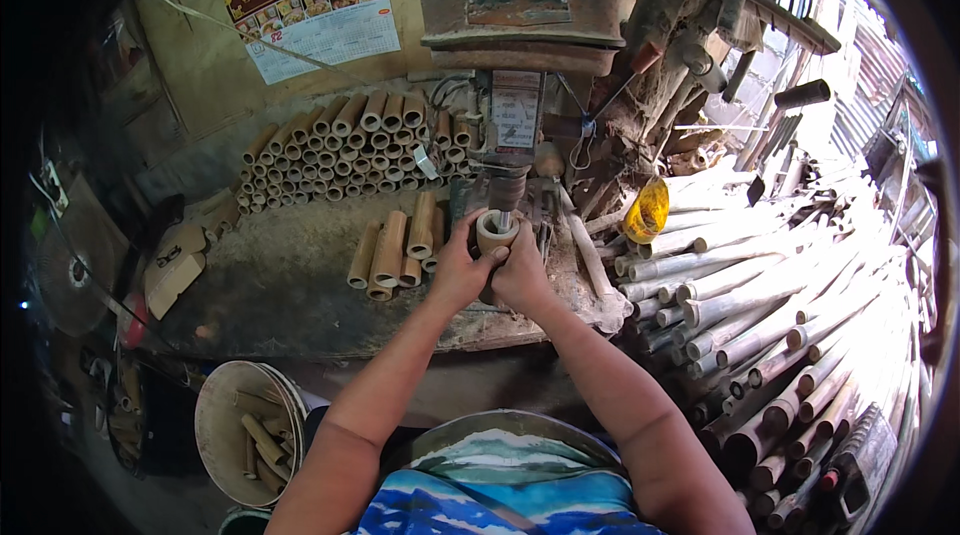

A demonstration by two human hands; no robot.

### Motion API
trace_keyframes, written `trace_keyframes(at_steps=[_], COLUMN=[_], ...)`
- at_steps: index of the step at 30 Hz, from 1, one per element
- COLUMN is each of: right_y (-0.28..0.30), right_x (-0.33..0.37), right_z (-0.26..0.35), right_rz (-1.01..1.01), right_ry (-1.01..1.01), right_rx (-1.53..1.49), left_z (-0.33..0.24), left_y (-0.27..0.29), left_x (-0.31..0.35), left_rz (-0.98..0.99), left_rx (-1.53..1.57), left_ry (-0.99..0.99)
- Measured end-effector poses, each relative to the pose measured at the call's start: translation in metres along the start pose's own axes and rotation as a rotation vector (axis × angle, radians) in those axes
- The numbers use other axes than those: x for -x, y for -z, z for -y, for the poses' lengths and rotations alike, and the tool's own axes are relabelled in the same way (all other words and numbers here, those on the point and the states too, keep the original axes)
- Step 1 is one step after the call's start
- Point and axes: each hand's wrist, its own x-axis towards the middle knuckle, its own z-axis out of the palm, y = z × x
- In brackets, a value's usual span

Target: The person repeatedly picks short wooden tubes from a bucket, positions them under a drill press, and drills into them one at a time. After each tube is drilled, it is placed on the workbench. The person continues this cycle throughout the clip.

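Both my hands grip one bamboo tube (497, 234) upright beneath the drill press (522, 20). My left hand (464, 265) wraps its left side, and my right hand (522, 273) closes round its right side. The metal bit (504, 221) under the chuck reaches down into the tube's open top; how deep it goes is hidden. Left of my hands, several short bamboo tubes (391, 247) stand and lean together on the dusty workbench (270, 285). My fingers cover most of the held tube's lower part.
A stack of cut tubes (340, 150) lines the wall behind the bench. Long bamboo poles (760, 315) fill the right side. A white bucket (225, 435) with bamboo pieces stands lower left, below a cardboard piece (175, 280). A yellow plastic container (645, 212) hangs right of the press.
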Motion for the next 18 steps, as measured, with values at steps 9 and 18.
trace_keyframes(at_steps=[9, 18], right_y=[0.021, -0.011], right_x=[0.014, 0.018], right_z=[0.018, 0.021], right_rz=[-0.137, -0.129], right_ry=[0.095, 0.087], right_rx=[0.057, 0.107], left_z=[-0.024, -0.011], left_y=[-0.013, 0.01], left_x=[0.0, 0.01], left_rz=[0.041, 0.023], left_rx=[-0.091, 0.053], left_ry=[0.043, -0.029])
